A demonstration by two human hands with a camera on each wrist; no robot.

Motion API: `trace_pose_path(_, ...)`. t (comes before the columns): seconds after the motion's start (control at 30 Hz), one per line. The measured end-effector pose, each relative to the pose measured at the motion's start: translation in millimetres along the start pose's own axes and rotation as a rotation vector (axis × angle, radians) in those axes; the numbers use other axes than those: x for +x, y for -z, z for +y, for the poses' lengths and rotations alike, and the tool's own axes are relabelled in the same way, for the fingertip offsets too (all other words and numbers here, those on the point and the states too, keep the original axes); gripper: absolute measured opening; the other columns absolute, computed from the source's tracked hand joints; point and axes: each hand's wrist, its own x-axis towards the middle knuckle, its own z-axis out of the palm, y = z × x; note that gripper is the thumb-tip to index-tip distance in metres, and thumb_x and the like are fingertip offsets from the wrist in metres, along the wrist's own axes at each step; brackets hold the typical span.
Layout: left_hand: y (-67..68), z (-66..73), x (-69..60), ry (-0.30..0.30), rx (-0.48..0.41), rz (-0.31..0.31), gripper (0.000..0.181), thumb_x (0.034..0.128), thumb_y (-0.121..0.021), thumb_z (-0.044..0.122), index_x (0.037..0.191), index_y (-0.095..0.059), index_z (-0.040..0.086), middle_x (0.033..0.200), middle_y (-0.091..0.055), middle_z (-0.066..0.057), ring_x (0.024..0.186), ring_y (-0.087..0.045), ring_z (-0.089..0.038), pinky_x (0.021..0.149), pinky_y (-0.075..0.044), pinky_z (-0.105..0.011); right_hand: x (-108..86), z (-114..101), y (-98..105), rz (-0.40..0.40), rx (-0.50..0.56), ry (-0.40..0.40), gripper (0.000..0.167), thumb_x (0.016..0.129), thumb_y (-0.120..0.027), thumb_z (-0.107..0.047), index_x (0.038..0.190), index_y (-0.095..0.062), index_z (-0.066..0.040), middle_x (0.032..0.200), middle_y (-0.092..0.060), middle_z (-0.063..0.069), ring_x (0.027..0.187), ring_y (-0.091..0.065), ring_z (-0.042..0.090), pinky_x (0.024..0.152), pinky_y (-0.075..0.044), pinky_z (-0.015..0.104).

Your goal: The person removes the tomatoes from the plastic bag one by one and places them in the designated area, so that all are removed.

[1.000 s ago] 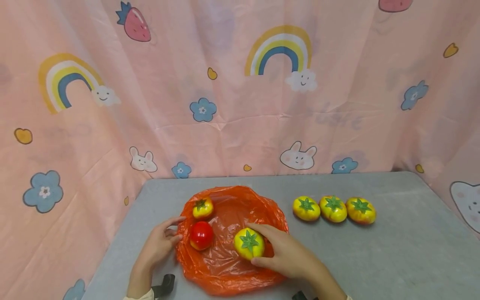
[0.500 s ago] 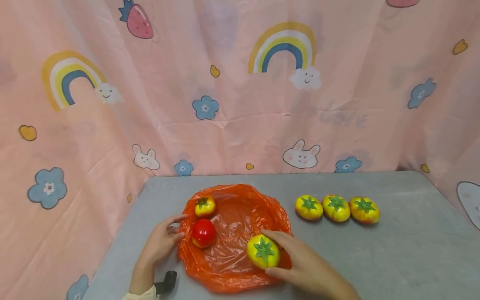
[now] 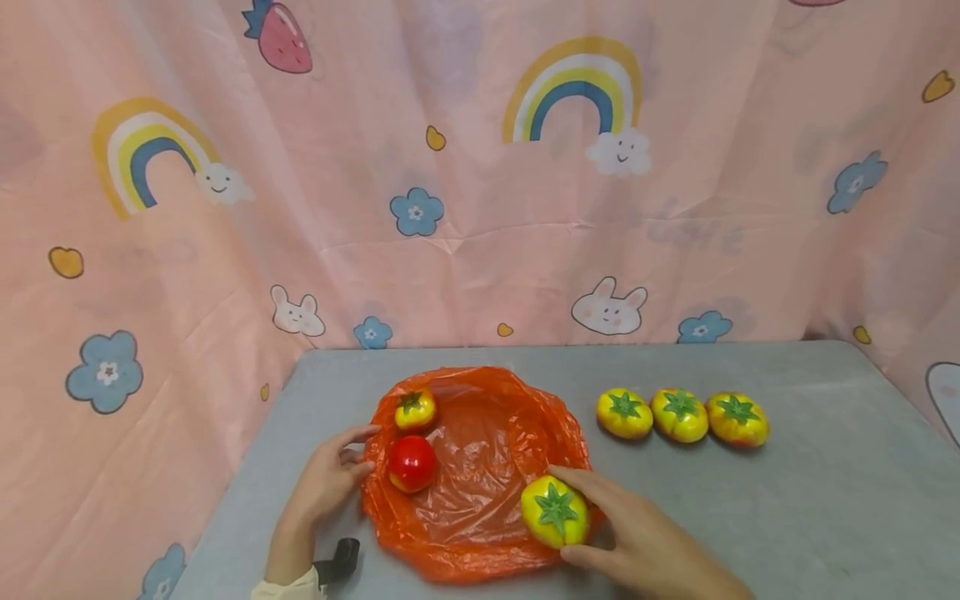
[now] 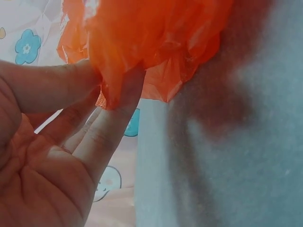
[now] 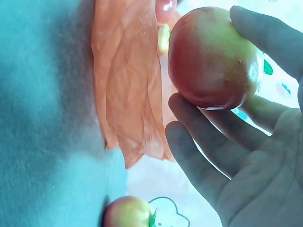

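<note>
My right hand (image 3: 637, 525) holds a yellow tomato (image 3: 555, 510) with a green star-shaped leaf cap, over the right rim of an open orange plastic bag (image 3: 480, 500). In the right wrist view, thumb and fingers grip this tomato (image 5: 213, 59), whose underside is red. My left hand (image 3: 327, 477) pinches the bag's left rim; the left wrist view shows the thin plastic (image 4: 156, 33) between its thumb and fingers. Inside the bag, on the left, lie a red tomato (image 3: 412, 463) and a yellow one with its cap showing (image 3: 416, 409).
Three yellow tomatoes (image 3: 680, 415) with green caps stand in a row on the grey table (image 3: 810, 500), right of the bag. A pink patterned curtain (image 3: 480, 275) hangs behind the table. A black wrist-camera mount (image 3: 341, 560) sits by the left wrist.
My right hand has moved right and slightly toward me with the tomato, from above the bag's inside to its right rim. The left hand keeps its place on the bag.
</note>
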Motion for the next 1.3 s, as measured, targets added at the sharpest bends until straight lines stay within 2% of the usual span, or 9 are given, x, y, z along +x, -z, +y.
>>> trace_pose_path(0.3,-5.8,-5.0,-1.1,0.004,-0.047,-0.003,0.051,0.0868,-0.065,-0.008,0.132,-0.062,0.014,0.129,-0.060,-0.015,0.092,-0.068,-0.018,0.083,-0.061,-0.037,-2.7,2.3,7.6,0.013,-0.014,-0.020,0.080,0.076,-0.079,-0.055,0.146,-0.043,-0.039,0.152,-0.048,-0.003,0.133,-0.050,0.026,0.105,-0.045,0.061)
trace_pose_path(0.47,-4.1,-1.3,-0.5,0.018,-0.025,-0.004,0.050,0.0880,-0.065,-0.007,0.133,-0.062,0.016,0.130,-0.060,-0.014,0.096,-0.068,-0.019,0.087,-0.060,-0.040,-0.1,3.7,11.4,0.024,0.015,-0.092,0.078,0.074,-0.081,-0.055,0.143,-0.046,-0.041,0.148,-0.051,-0.005,0.122,-0.053,0.021,0.100,-0.050,0.058)
trace_pose_path(0.63,-3.4,1.5,-0.1,0.015,-0.016,-0.008,0.051,0.0884,-0.065,-0.006,0.134,-0.061,0.017,0.131,-0.060,-0.013,0.098,-0.068,-0.020,0.089,-0.060,-0.041,0.3,8.0,17.4,0.058,0.028,-0.138,0.078,0.073,-0.081,-0.055,0.142,-0.046,-0.042,0.142,-0.055,-0.006,0.108,-0.055,0.018,0.090,-0.056,0.048)
trace_pose_path(0.77,-3.3,2.7,-0.1,0.012,-0.014,-0.006,0.051,0.0883,-0.065,-0.006,0.134,-0.061,0.017,0.132,-0.060,-0.013,0.099,-0.068,-0.021,0.089,-0.060,-0.041,-1.2,11.9,23.0,0.109,0.005,-0.096,0.080,0.074,-0.081,-0.055,0.144,-0.045,-0.040,0.142,-0.055,-0.006,0.111,-0.058,0.018,0.091,-0.056,0.046)
trace_pose_path(0.9,-2.3,4.0,-0.4,0.007,-0.027,-0.003,0.051,0.0882,-0.065,-0.006,0.134,-0.061,0.016,0.131,-0.059,-0.014,0.099,-0.069,-0.021,0.087,-0.060,-0.040,-2.8,15.9,29.1,0.161,-0.043,0.013,0.078,0.077,-0.079,-0.054,0.144,-0.045,-0.033,0.142,-0.056,-0.006,0.113,-0.059,0.017,0.092,-0.056,0.042)
trace_pose_path(1.0,-1.6,4.3,-0.6,-0.001,-0.031,-0.006,0.051,0.0885,-0.065,-0.006,0.135,-0.061,0.015,0.131,-0.059,-0.015,0.099,-0.069,-0.021,0.086,-0.061,-0.039,-3.6,17.5,33.4,0.189,-0.065,0.053,0.077,0.079,-0.077,-0.056,0.144,-0.046,-0.028,0.143,-0.055,-0.006,0.113,-0.059,0.013,0.092,-0.056,0.040)
trace_pose_path(1.3,-2.2,3.1,-0.7,-0.011,-0.027,-0.013,0.050,0.0887,-0.064,-0.007,0.134,-0.061,0.013,0.130,-0.060,-0.016,0.099,-0.069,-0.022,0.087,-0.061,-0.040,-2.2,23.8,40.0,0.217,-0.055,0.042,0.077,0.079,-0.077,-0.054,0.144,-0.046,-0.028,0.145,-0.054,0.002,0.111,-0.060,0.018,0.091,-0.056,0.044)
